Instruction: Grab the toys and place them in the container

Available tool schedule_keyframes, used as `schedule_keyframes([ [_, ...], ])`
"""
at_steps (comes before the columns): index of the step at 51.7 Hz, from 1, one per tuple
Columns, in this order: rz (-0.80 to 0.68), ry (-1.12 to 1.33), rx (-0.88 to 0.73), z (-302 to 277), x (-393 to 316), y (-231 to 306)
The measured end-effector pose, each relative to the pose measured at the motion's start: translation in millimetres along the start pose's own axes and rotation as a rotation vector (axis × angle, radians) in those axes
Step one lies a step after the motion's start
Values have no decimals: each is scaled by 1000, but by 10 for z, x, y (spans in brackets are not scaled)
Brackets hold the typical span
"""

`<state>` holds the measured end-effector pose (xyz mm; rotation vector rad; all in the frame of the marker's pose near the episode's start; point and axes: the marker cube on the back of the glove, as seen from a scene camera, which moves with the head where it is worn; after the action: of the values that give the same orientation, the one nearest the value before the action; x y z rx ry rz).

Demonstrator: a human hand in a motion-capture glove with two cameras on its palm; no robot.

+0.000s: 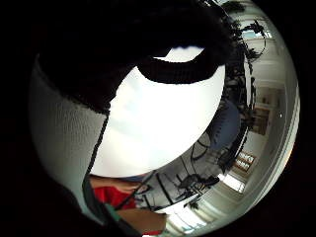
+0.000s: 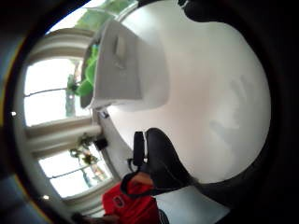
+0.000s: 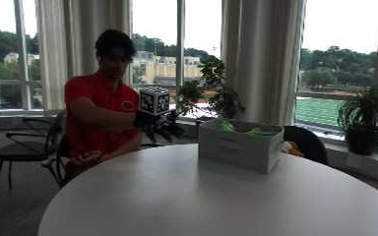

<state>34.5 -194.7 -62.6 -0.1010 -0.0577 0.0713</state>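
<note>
A gloved right hand (image 3: 161, 127) is held in the air above the near edge of a round white table (image 3: 176, 196), left of centre in the outside view, its fingers (image 3: 169, 131) drooping loosely and spread, with nothing gripped. The hand is kept well apart from the container (image 3: 240, 144), a pale box set on the table right of centre, toward the windows. Green toys (image 3: 226, 126) are seen poking above the container's rim; their number cannot be told. The bare hand (image 3: 87, 158) is rested low by the person's lap, at the table's left edge. In the thumb-side palm view the container (image 2: 122, 70) is shown on the white tabletop (image 2: 210, 93) with green toys (image 2: 88, 74) at its open mouth, and a black gloved finger (image 2: 161, 161) hangs over bare table.
</note>
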Motion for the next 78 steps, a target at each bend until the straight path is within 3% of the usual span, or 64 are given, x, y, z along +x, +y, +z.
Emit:
schedule_keyframes([
  [17, 20, -13, 53, 237, -99, 367],
  [43, 144, -26, 67, 270, 169, 346],
  [78, 143, -93, 63, 320, 272, 255],
])
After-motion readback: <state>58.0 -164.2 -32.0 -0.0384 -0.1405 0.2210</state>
